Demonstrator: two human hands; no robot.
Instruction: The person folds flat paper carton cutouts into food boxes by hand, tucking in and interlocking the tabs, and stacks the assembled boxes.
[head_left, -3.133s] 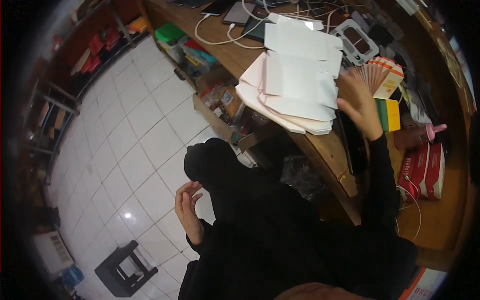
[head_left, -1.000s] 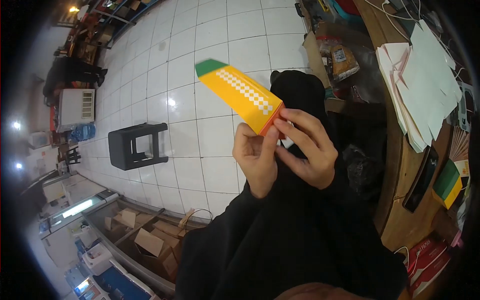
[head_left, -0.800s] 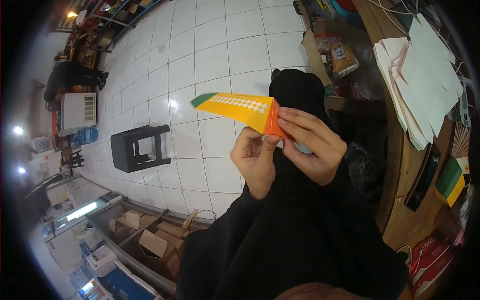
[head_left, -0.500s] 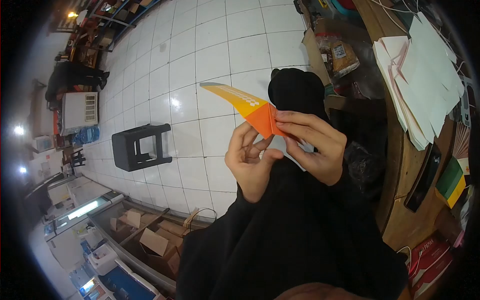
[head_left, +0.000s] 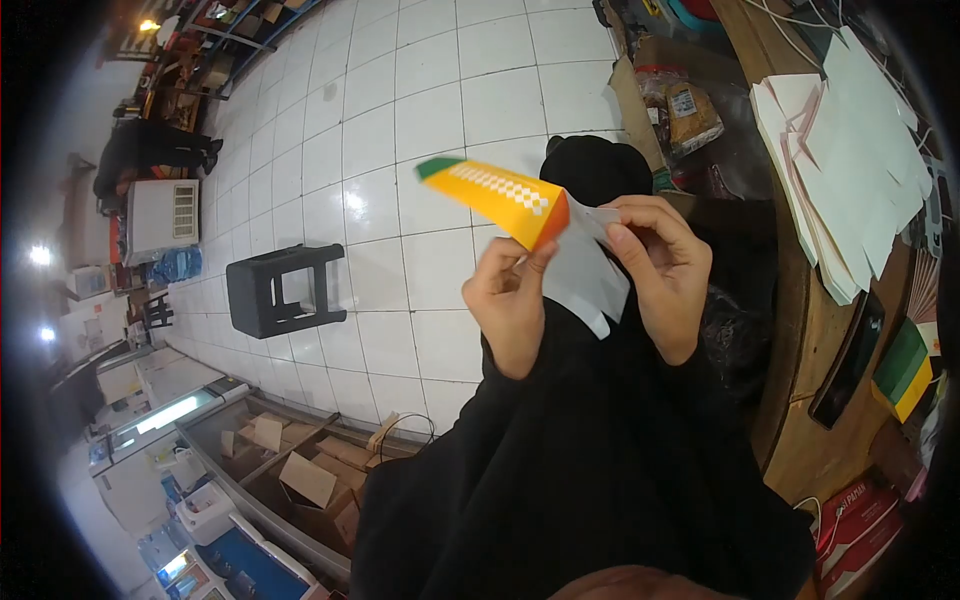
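A folded card sheet (head_left: 500,198), yellow with a green end, an orange edge and a white checker pattern, is held up over my lap. Its plain white inner side faces me on the right. My left hand (head_left: 510,300) pinches the card's lower edge by the orange part. With thumb and fingers, my right hand (head_left: 665,265) grips the white part at its upper right. A stack of white card sheets (head_left: 850,160) lies on the wooden desk (head_left: 790,400) to the right.
On the desk are a black phone-like object (head_left: 848,360), a green and yellow box (head_left: 905,368) and red packs (head_left: 860,530). A black stool (head_left: 285,290) stands on the tiled floor. Cardboard boxes (head_left: 315,480) fill a case at lower left. A person (head_left: 150,150) bends at upper left.
The card has been turned so that its white inner side shows. My right hand has moved right, away from my left hand, which now pinches the orange edge.
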